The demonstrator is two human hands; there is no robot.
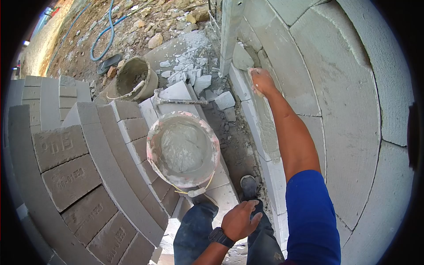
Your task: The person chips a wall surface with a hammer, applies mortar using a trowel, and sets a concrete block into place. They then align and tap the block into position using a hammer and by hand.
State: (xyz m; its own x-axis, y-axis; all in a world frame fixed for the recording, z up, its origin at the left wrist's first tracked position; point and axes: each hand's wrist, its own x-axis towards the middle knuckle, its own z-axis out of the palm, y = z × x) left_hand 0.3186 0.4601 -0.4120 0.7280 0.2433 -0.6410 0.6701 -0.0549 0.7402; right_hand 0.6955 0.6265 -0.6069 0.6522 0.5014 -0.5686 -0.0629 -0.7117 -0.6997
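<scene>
Right hand [261,81]: pressed against block wall [344,110], fingers together on mortar joint [265,128]. Left hand [240,219]: resting on knee, fingers loosely curled, empty. Mortar bucket [183,148]: on stacked blocks [88,168], left of wall.

We wear a bright blue short sleeve [311,212] on our right arm, the forearm below it bare. A black wristwatch [220,237] bands our left wrist. Dark blue, dusty jeans [194,234] cover our legs, and a grey shoe [248,185] shows beyond them.
</scene>
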